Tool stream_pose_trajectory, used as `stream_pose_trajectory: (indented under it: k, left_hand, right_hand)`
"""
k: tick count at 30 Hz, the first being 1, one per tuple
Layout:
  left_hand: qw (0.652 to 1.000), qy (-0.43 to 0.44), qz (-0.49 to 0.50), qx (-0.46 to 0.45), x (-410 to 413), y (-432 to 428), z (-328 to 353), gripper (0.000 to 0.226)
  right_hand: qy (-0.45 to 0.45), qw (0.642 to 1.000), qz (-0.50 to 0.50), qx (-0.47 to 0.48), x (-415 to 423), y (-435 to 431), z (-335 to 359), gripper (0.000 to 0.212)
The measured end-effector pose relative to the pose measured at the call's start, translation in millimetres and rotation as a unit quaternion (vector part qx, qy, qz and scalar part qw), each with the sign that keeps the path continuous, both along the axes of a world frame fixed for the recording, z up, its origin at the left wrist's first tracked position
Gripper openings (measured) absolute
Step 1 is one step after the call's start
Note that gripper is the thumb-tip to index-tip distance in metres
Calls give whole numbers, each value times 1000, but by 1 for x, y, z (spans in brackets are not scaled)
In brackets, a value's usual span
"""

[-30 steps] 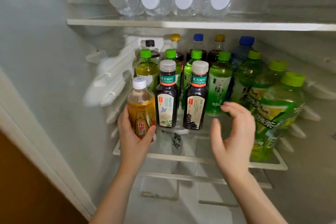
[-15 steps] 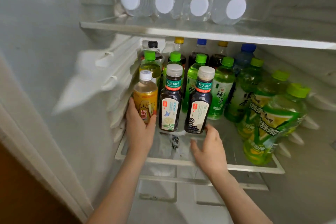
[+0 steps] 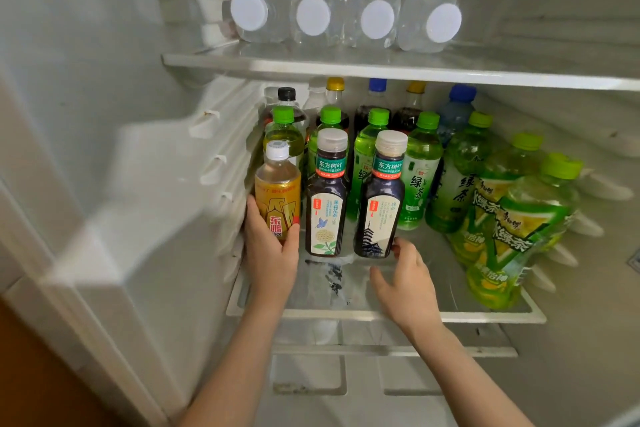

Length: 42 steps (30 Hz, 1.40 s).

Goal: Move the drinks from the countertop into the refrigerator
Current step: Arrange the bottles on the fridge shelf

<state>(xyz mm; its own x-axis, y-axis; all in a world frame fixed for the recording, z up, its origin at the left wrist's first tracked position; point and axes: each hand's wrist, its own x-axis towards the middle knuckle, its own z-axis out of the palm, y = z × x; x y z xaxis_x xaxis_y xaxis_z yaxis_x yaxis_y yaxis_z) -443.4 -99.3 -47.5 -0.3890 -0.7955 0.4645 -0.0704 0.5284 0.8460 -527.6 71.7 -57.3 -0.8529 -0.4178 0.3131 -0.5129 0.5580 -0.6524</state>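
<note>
Fridge interior, middle glass shelf. Far left, left hand wrapped round the lower half of the yellow-label drink bottle, upright at the shelf's left edge, right by the wall. Next along, two dark tea bottles side by side. Right hand loose, fingertips touching the base of the right one, thumb off it. Green tea bottles packed behind and off to the right.

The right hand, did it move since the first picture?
Yes. The right hand moved down and leftward, to the base of the dark plastic pagoda-label bottle; its fingers touch it.
</note>
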Motion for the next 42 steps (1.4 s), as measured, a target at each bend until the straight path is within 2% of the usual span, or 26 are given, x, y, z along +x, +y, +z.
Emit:
stream_pose_trajectory:
  k: [10, 14, 16, 18, 22, 25, 28, 31, 35, 37, 42]
  left_hand:
    - [1000, 21, -12, 0, 3, 2, 6, 83]
    - [999, 51, 4, -15, 16, 18, 1, 73]
    - [995, 55, 59, -57, 24, 31, -6, 59]
    - [994, 45, 55, -87, 28, 37, -12, 48]
    - [988, 7, -18, -152, 14, 40, -3, 52]
    - [958, 28, -2, -286, 2, 35, 14, 50]
    - [935, 24, 16, -352, -11, 29, 44, 51]
    - [938, -3, 18, -348, -23, 25, 75, 59]
    - [971, 2, -71, -227, -34, 14, 109, 71]
    - [973, -13, -117, -197, -41, 7, 119, 65]
    - [955, -28, -97, -279, -44, 1, 124, 32]
  right_hand:
    - [-7, 1000, -6, -18, -11, -5, 6, 51]
    - [-3, 999, -15, -45, -18, -12, 10, 67]
    - [-4, 998, -21, -62, -22, -15, 11, 73]
    - [4, 997, -21, -77, -23, -23, 10, 76]
    - [-1, 995, -27, -94, -30, -30, 9, 80]
    - [5, 995, -25, -97, -31, -31, 6, 81]
    - [5, 995, -15, -98, -33, -30, 5, 80]
    - [4, 996, -2, -91, -35, -28, 4, 78]
    - [5, 996, 6, -90, -35, -27, 4, 77]
    - [7, 996, 7, -88, -35, -27, 4, 76]
    - [7, 997, 8, -82, -35, -27, 4, 75]
